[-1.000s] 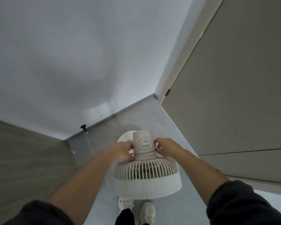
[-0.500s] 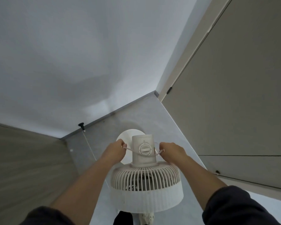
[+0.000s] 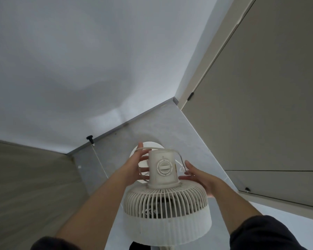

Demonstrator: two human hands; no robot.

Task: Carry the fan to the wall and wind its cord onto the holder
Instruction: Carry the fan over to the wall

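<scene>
Corner of a room: plain white wall [image 3: 79,69], pale grey floor [image 3: 170,123], beige flat-panel doors [image 3: 260,105] off to the right of the fan. Left hand [image 3: 136,166] is open, fingers straight and spread along the left side of the cream plastic fan [image 3: 166,210], right by its cylindrical motor housing. The thin white cord [image 3: 159,149] lies across its top finger, loops round the far rim of the housing and drops down towards the right hand [image 3: 197,177]. That one's open too, fingers splayed, palm just beside the housing's right side; can't tell if it touches the cord. Round dial [image 3: 164,167] faces up; its markings are too tiny to read. The fan's white round base [image 3: 153,145] sits on the floor beyond the housing.
</scene>
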